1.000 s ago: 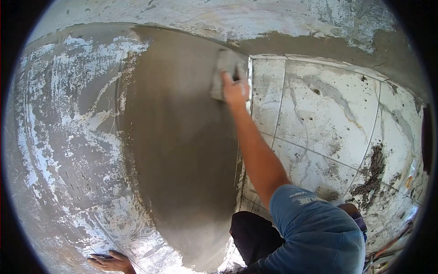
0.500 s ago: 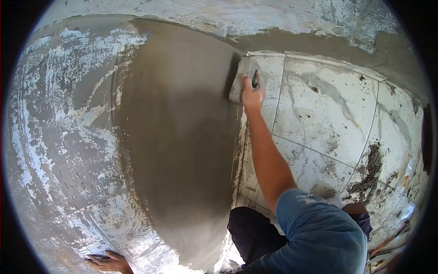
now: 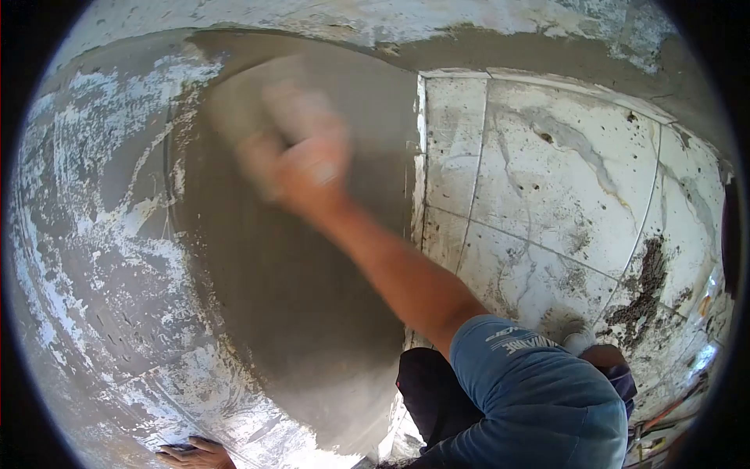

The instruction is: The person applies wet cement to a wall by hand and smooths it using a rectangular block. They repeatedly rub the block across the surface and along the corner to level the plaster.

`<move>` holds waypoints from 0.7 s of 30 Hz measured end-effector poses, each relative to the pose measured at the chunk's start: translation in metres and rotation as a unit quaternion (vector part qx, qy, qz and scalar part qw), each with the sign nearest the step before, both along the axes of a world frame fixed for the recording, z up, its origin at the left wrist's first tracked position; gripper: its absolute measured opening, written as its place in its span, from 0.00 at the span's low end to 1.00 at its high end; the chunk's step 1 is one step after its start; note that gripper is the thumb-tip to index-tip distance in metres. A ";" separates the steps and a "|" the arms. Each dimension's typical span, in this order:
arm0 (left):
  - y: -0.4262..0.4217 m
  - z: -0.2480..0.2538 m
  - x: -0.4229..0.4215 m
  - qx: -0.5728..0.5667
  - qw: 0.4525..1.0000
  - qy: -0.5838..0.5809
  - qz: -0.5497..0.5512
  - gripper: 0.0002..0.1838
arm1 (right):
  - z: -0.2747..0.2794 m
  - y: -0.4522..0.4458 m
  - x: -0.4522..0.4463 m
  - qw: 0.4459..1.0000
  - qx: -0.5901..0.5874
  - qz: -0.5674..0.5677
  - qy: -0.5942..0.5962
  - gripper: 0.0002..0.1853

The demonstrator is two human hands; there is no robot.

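A left hand [image 3: 199, 455] lies fingers spread and grasping nothing visible at the near end of a scuffed, pale-streaked wall [image 3: 117, 234], partly cut off by the view, apparently braced there to steady a body reaching far forward. To its right, a smooth band of damp-looking grey-brown plaster [image 3: 289, 313] runs lengthwise down the wall to the edge that meets the tiles. Near the band's far end, toward the adjoining wall [image 3: 516, 59], a flat float [image 3: 234, 117], blurred by motion, appears laid broadside to the plaster, a hold that would spread its pressure evenly. The right hand [image 3: 316, 168] is closed around its back, seemingly on a handle, though the blur hides the exact grip. The bare forearm crosses the band to a blue shirt [image 3: 547, 399], whose sleeve carries pale lettering [image 3: 519, 341], curved and creased; its end may read "AIRE," the rest illegible. A dark-clad knee [image 3: 433, 391] is bent beside the wall's tile-side edge, likely to bring the shoulder low. Farther right, grey-veined tiles [image 3: 547, 187] bear scattered dark crumbs [image 3: 648, 273], with no brand or label legible.
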State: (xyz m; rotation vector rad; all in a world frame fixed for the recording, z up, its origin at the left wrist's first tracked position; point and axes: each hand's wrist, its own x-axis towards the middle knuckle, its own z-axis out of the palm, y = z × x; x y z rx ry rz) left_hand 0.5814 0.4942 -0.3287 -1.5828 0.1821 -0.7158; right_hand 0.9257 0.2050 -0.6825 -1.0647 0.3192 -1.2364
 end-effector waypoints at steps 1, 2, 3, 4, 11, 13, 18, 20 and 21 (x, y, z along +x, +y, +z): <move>0.003 0.002 -0.001 0.006 1.000 0.001 0.003 0.42 | 0.044 -0.003 -0.026 0.999 -0.018 0.048 -0.004 0.24; 0.003 0.004 -0.002 0.012 1.000 0.002 0.007 0.43 | 0.072 -0.002 -0.049 0.995 -0.037 0.096 -0.009 0.25; 0.001 0.006 -0.003 0.012 1.000 0.004 0.009 0.43 | 0.069 -0.005 -0.053 0.994 -0.036 0.098 -0.007 0.25; -0.002 0.006 -0.002 0.011 1.000 0.006 0.007 0.43 | 0.062 -0.011 -0.059 0.994 -0.057 0.088 0.010 0.28; 0.011 0.010 -0.005 0.014 1.000 0.017 0.010 0.42 | -0.205 -0.033 -0.041 0.953 0.093 0.229 0.178 0.39; 0.015 0.008 0.001 -0.023 0.997 -0.028 -0.070 0.37 | -0.242 -0.042 -0.029 0.951 0.054 0.232 0.195 0.41; 0.012 0.006 -0.002 -0.024 0.999 0.017 -0.022 0.40 | -0.240 -0.045 -0.019 0.886 -0.015 0.360 0.291 0.47; 0.025 0.013 -0.007 -0.030 0.998 0.037 -0.031 0.41 | -0.240 -0.032 -0.034 0.887 -0.017 0.375 0.268 0.48; 0.033 0.019 -0.011 -0.019 0.998 0.052 -0.035 0.42 | -0.239 -0.022 -0.050 0.890 -0.010 0.388 0.239 0.49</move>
